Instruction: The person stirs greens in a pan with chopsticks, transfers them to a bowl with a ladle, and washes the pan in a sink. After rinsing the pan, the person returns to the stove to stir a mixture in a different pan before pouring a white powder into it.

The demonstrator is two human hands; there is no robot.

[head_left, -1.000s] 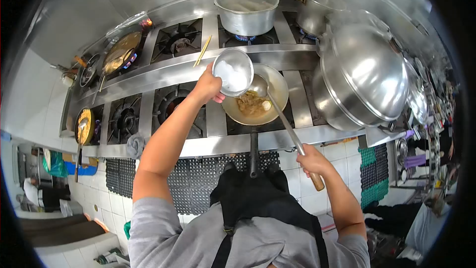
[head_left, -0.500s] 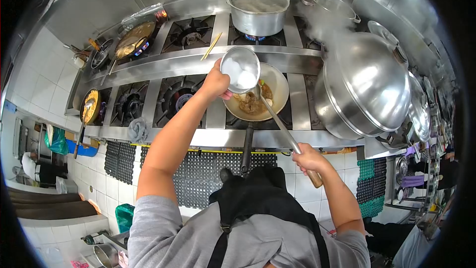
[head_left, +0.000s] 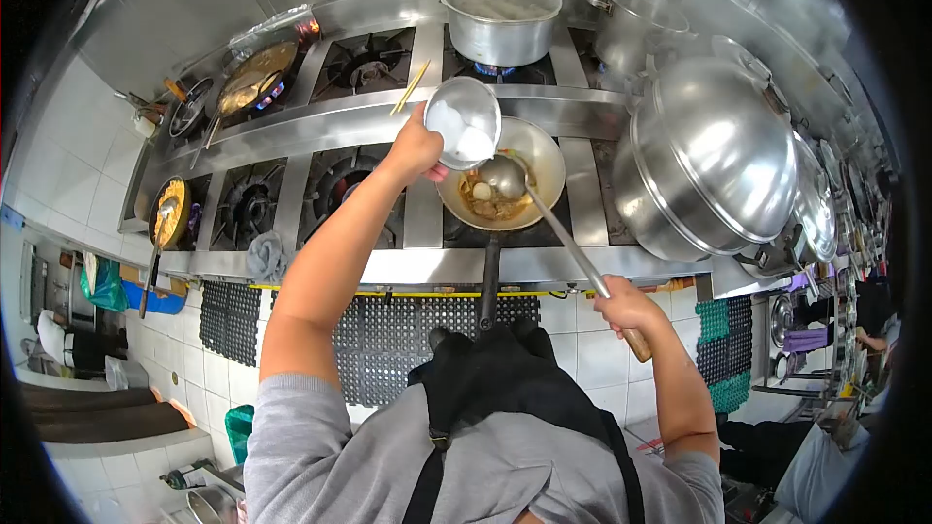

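My left hand [head_left: 420,147] grips the rim of a metal bowl [head_left: 478,100] tilted over the near side of the range. White pieces [head_left: 464,141] lie in the bowl; their kind cannot be made out. Just right of and below it sits a light-coloured frying pan [head_left: 549,160] with brown food [head_left: 490,204] and a pale round piece in it. My right hand [head_left: 626,309] is closed around the wooden handle of a ladle [head_left: 570,241]. The ladle's head is in the pan, over the food. The pan's black handle [head_left: 489,281] points toward my body, untouched.
A large pot [head_left: 502,39] stands over a blue flame behind. To the right is a big domed steamer pot [head_left: 714,160]. A dark wok [head_left: 257,78] and a small pan of yellow food [head_left: 173,213] are at left. Chopsticks [head_left: 411,87] lie on the ledge.
The ladle's head has turned, its rounded metal now showing over the food, and my right hand has shifted slightly right and down. The bowl has moved slightly left and up, its white pieces shifting.
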